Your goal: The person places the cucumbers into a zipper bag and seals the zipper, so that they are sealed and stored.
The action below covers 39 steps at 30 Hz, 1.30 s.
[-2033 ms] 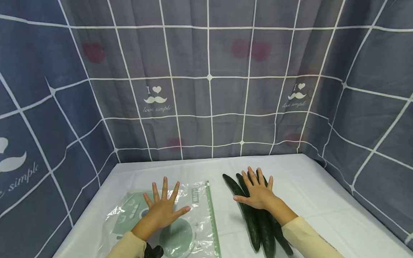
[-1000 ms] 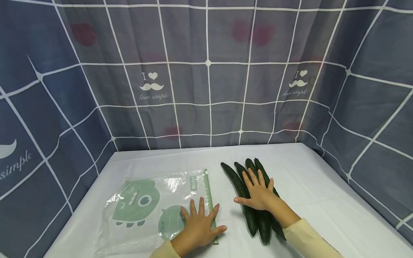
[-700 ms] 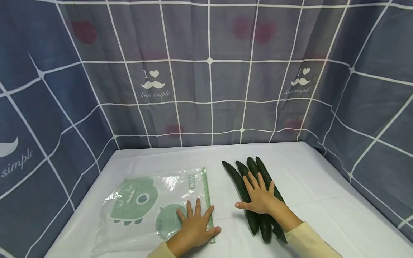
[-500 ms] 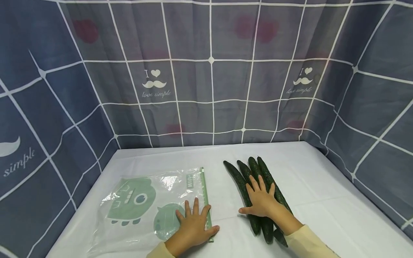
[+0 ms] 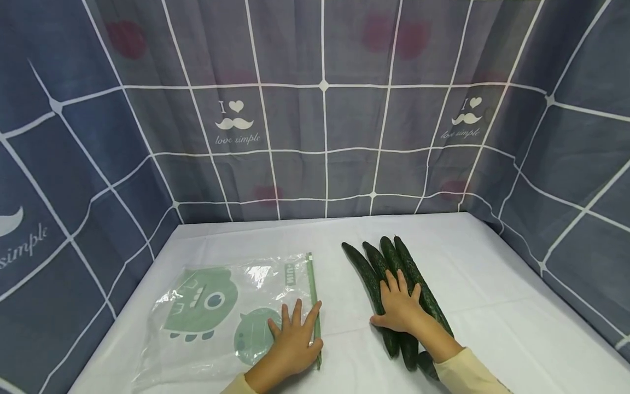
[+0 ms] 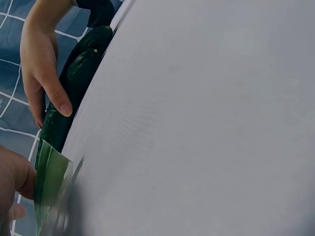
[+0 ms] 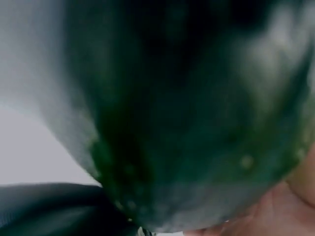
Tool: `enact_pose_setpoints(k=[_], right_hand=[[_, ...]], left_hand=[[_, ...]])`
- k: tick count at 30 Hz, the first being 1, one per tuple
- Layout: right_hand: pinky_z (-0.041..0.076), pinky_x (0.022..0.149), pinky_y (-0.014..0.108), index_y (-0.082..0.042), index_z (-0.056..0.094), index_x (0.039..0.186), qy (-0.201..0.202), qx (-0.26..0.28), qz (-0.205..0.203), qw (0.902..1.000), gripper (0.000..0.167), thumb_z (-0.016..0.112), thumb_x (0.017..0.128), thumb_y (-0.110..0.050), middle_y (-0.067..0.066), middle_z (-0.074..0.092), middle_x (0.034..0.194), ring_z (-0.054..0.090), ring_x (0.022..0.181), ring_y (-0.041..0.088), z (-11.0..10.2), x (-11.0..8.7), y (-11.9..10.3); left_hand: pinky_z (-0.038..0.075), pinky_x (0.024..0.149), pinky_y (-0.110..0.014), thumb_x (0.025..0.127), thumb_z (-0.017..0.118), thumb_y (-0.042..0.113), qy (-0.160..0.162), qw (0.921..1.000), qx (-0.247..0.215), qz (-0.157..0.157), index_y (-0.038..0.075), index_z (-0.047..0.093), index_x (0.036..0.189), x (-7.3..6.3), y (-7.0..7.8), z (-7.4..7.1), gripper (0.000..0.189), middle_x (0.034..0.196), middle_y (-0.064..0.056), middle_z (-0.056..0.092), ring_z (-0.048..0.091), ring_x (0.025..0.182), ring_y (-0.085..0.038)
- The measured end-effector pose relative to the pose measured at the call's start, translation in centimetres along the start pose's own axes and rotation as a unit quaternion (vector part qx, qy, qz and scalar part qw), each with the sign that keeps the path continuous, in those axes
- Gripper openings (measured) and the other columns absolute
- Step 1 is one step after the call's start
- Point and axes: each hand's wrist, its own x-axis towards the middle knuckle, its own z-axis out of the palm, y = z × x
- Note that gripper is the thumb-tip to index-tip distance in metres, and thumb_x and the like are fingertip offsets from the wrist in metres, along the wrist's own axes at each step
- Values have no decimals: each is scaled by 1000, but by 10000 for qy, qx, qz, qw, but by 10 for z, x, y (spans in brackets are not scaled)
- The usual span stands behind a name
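Several dark green cucumbers (image 5: 366,273) lie side by side on the white tabletop, right of centre in the head view. My right hand (image 5: 402,311) rests over their middle with its fingers spread. The right wrist view is filled by a blurred cucumber (image 7: 187,123), with a bit of the hand at lower right. A clear zip bag (image 5: 266,273) with green cartoon prints lies flat to the left. Across its right part rests my left hand (image 5: 295,343), fingers extended, thumb at the green zip edge (image 5: 313,284). In the left wrist view that green edge (image 6: 51,172) stands up beside the fingers.
A white cloth (image 5: 492,284) covers the table. Blue-grey checked curtains (image 5: 295,126) close it off at the back and on both sides. Between the bag and the cucumbers runs a strip of bare cloth.
My left hand has come down from above the bag to its right edge, and its thumb has drawn in. My right hand has slid slightly toward me along the cucumbers. The head view has tilted down.
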Motion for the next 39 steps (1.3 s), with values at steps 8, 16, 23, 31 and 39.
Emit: enact_pose_setpoints(k=[8,16,23,31,39], right_hand=[[0,100,69,13,34,133,-96,308,-220,9992,81,74,72,-22,30,17,146,0,136,48,2,0,-4],[1,102,66,9,34,135,-233,177,-351,9990,82,75,71,-22,29,44,129,13,135,44,5,-1,-7],[4,101,66,5,37,135,139,248,-395,9988,81,74,69,-22,25,51,120,22,131,41,8,1,-5],[28,71,39,-1,34,139,698,1688,-396,9824,72,63,73,-8,9,41,92,36,83,24,5,6,-1],[28,49,23,-3,37,138,671,2241,-548,9707,69,62,74,0,7,38,92,27,59,10,-21,-7,17]], left_hand=[[-2,82,-82,79,43,13,76,9993,-309,170,7,35,138,-5,-6,-1,59,141,-35,22,9,125,-64],[2,81,-82,79,48,13,298,9991,-163,258,-3,52,118,-4,-10,0,42,140,-30,31,15,125,-63],[8,77,-83,76,59,16,579,9976,26,387,-11,44,124,-4,-12,1,57,139,-22,34,22,122,-63],[9,78,-83,71,66,12,921,9948,-237,358,-9,39,128,-2,-13,2,66,137,-19,31,23,123,-60],[10,78,-83,69,69,11,977,9940,-249,426,-8,33,134,-1,-14,2,76,136,-19,27,25,124,-56]])
